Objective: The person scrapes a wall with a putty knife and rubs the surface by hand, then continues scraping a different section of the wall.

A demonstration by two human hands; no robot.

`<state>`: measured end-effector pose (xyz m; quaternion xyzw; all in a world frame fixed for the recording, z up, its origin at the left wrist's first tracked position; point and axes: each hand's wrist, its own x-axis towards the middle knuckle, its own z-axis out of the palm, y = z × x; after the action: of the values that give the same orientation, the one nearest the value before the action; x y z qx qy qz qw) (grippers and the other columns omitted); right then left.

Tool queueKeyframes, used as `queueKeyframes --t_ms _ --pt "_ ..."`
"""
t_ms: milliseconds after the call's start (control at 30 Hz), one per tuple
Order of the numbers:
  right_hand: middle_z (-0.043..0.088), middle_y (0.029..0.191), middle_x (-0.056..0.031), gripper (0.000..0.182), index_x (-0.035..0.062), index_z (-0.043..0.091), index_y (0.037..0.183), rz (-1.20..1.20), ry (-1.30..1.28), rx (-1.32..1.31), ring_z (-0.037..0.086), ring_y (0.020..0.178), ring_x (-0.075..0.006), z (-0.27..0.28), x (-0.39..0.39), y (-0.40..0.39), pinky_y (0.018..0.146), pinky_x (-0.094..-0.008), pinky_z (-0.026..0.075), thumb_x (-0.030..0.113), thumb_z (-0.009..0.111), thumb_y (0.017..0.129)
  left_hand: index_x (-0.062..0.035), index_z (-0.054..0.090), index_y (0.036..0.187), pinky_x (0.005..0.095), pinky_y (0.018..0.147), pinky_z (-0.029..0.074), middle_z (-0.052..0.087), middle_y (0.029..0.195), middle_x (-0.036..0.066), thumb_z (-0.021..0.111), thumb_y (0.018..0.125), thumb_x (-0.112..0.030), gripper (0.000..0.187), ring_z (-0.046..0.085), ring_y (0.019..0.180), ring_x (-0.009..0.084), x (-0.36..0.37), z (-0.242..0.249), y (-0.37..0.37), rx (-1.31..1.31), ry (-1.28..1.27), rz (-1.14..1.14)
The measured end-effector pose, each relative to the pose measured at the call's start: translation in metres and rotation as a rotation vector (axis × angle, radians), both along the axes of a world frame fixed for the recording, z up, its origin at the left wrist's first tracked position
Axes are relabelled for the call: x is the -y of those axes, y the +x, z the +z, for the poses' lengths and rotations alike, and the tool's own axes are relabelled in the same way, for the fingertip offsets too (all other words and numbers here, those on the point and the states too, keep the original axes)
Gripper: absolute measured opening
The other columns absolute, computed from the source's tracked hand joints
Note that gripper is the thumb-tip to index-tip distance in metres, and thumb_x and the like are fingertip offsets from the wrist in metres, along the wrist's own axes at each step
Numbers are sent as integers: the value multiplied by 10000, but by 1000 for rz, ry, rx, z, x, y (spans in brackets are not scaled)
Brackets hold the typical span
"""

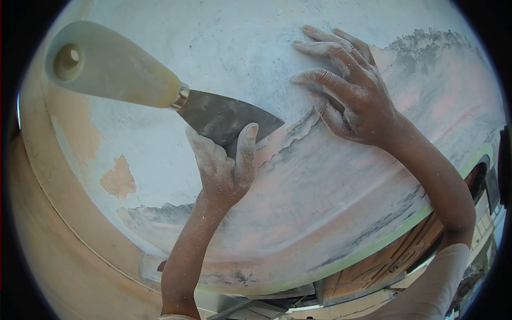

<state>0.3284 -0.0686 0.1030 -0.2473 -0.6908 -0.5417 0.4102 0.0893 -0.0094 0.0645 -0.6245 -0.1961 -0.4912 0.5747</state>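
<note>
My left hand (221, 168) grips a putty knife by its metal blade (224, 114), with the thumb on the near face and the fingers largely hidden behind. The knife's pale plastic handle (117, 69) points up and left, close to the camera. To the right, my right hand (354, 88) lies against a curved, chalky pale-blue panel (256, 48), fingers stretched and apart. It appears to hold nothing. White dust coats both hands. Between the hands runs a ragged edge (290, 141) where the pale layer meets pink and grey patches.
A bare beige patch (118, 177) shows on the panel's left part. A beige curved surface (64, 213) borders it on the left. The panel's lower right rim (384, 248) is light green. Brown wooden panelling (384, 261) stands beyond that rim.
</note>
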Motion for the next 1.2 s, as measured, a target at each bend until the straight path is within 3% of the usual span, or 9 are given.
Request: queueKeyframes --t_ms 133,267,433,467,533,667,733,933,1200 --pt "504 1243 -72 273 145 621 1003 7 -2 1 386 1273 -265 0 0 0 1073 -510 289 108 671 737 137 285 1263 401 932 333 356 1182 238 607 867 -186 604 399 1036 280 2 -1 -1 132 -107 -135" --pt "504 1242 -76 258 144 622 995 12 -1 8 384 1276 -264 1 2 1 1073 -512 291 104 664 743 146 290 1260 404 939 331 360 1185 240 594 877 -184 590 402 1042 279 19 4 24 468 -476 -815" --pt "504 1239 -83 242 141 621 986 5 -12 -8 385 1274 -267 0 2 0 1072 -508 294 100 655 750 140 244 1263 376 918 343 377 1156 224 597 879 -179 612 422 1004 256 9 3 7 -19 -15 -8" --pt "503 1240 -84 243 141 621 985 4 -8 -2 386 1273 -269 1 2 0 1072 -506 296 99 657 748 142 223 1273 369 918 344 380 1155 220 599 878 -179 632 425 1001 253 3 0 7 23 -20 -3" --pt "501 1241 -85 247 140 620 986 9 -3 3 388 1272 -269 1 0 -1 1072 -503 297 98 658 745 119 264 1259 413 918 337 404 1115 219 593 862 -142 578 441 979 267 1 0 9 131 -74 -178" --pt "500 1242 -82 262 139 618 993 -5 -1 -1 390 1270 -267 0 2 0 1073 -501 297 96 662 739 19 508 1164 621 921 305 493 958 231 561 800 8 368 497 904 339 15 4 39 398 -264 -939" --pt "499 1242 -81 269 139 616 996 -2 -1 3 389 1271 -265 1 1 -1 1073 -502 297 95 664 735 -11 571 1140 674 918 302 507 902 219 556 784 43 360 505 876 353 15 5 40 420 -267 -1005" --pt "492 1249 -85 287 143 615 1002 -8 -9 7 382 1275 -268 0 0 0 1073 -506 295 96 670 725 -37 584 1141 676 895 329 454 789 132 575 780 34 369 470 811 328 11 2 14 69 -59 -336" --pt "537 1231 -67 251 138 634 958 47 1 -31 413 1268 -268 -1 0 -2 1065 -505 290 51 657 723 61 480 1155 512 907 340 404 967 174 586 830 -82 371 436 924 299 5 -6 5 -39 -53 -153"
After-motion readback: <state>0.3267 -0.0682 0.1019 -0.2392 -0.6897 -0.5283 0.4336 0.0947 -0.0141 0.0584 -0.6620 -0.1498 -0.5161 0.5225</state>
